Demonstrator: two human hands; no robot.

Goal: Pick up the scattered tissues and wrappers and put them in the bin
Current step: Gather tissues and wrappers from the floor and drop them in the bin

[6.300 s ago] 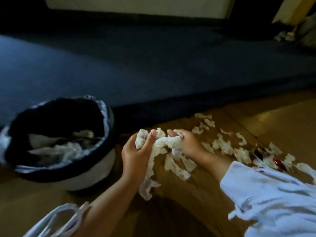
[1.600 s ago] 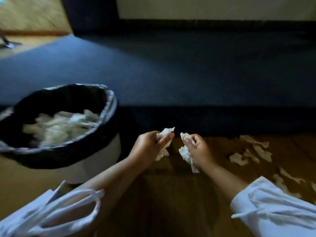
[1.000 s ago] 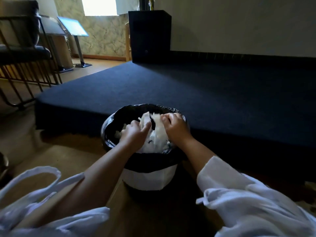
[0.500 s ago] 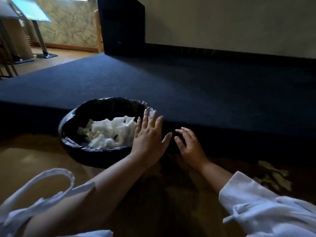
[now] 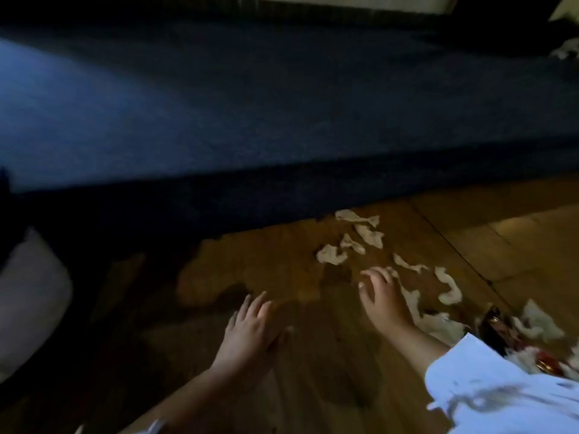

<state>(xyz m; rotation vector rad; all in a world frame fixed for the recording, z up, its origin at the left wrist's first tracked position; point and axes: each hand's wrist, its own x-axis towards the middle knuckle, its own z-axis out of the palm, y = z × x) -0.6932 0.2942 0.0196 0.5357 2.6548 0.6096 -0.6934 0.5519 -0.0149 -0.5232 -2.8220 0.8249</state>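
Note:
Several torn white tissues (image 5: 351,242) lie scattered on the wooden floor (image 5: 282,277) to the right of centre. More tissue pieces (image 5: 438,324) and a dark wrapper with red (image 5: 498,327) lie near my right sleeve. My right hand (image 5: 382,296) hovers over the floor with fingers loosely bent, right beside a tissue strip; it holds nothing. My left hand (image 5: 253,330) is empty too, fingers straight, low over bare floor. The white side of the bin (image 5: 28,296) shows at the left edge; its opening is out of view.
A dark blue carpeted platform (image 5: 250,104) runs across the back, its front edge dropping to the floor just behind the tissues. A pale object (image 5: 567,48) sits at the far right top corner. My white sleeve (image 5: 501,386) fills the bottom right.
My view has swung right, from the bin to the scattered tissues. Both hands, empty since dropping tissues into the bin, have moved away from it toward the litter on the floor.

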